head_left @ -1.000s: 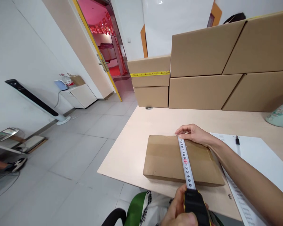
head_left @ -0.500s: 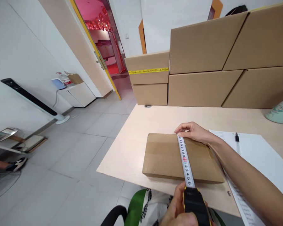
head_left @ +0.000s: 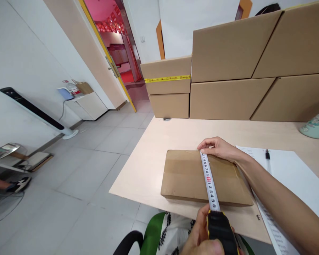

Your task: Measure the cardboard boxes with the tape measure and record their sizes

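A flat brown cardboard box (head_left: 183,175) lies near the table's front edge. Across its top, from the far edge to past the near edge, runs the silver blade of a tape measure (head_left: 222,232). My left hand (head_left: 202,235) is closed around its black and yellow case, just off the box's near side. At the far edge, my right hand (head_left: 216,147) is closed, its fingers pinching the blade's end against the box. The hook at the tip is hidden by those fingers.
Stacked cardboard boxes (head_left: 231,99) line the table's back. Right of my forearm lie paper sheets (head_left: 289,180) with a black-capped pen (head_left: 267,156). A pale green floral container (head_left: 316,124) stands at far right. Someone's shoe (head_left: 20,185) shows at far left.
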`<state>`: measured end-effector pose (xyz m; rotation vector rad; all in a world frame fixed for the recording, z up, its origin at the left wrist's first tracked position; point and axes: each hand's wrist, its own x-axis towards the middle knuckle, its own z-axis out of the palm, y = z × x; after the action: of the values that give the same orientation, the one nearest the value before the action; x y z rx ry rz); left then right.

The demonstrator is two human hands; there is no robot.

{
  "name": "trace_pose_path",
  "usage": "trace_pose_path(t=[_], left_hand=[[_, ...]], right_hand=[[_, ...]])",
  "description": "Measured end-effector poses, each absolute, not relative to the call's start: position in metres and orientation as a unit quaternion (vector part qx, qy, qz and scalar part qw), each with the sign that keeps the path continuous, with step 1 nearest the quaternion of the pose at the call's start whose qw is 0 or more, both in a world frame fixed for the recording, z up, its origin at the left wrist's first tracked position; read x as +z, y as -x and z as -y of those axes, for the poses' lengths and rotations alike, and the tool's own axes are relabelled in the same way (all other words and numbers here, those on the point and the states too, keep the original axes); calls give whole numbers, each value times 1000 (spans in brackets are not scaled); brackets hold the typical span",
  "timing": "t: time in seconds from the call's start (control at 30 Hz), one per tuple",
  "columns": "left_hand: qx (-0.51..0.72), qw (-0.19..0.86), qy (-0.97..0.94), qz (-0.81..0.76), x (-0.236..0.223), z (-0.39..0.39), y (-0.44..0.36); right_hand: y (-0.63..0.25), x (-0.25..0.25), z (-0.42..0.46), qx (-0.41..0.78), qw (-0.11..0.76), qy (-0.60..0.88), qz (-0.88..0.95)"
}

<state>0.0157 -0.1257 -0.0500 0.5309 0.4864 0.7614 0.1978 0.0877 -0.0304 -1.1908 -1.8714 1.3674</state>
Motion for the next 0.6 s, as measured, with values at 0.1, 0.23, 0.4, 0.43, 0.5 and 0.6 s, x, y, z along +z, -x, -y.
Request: trace_pose_path(t=[0.1,0.23,0.4,0.43,0.5,0.6], left_hand=[[360,868,-249,-233,-50,126,-16],[358,870,-247,-231,-47,126,-15],[348,873,-249,-234,-50,125,-14],[346,873,-251,-234,-52,125,-13],[342,873,-255,-237,-56,125,-13],[352,868,-262,-233,-58,126,-14]], right_hand=[[-198,-30,-87,505,265,439,694],[-198,-30,-88,504,262,442,695],[-198,-29,-87,510,259,444,690],[-198,-28,-87,511,257,444,689],[-198,-29,-87,514,256,443,689],[-198,-29,-87,518,257,440,687]])
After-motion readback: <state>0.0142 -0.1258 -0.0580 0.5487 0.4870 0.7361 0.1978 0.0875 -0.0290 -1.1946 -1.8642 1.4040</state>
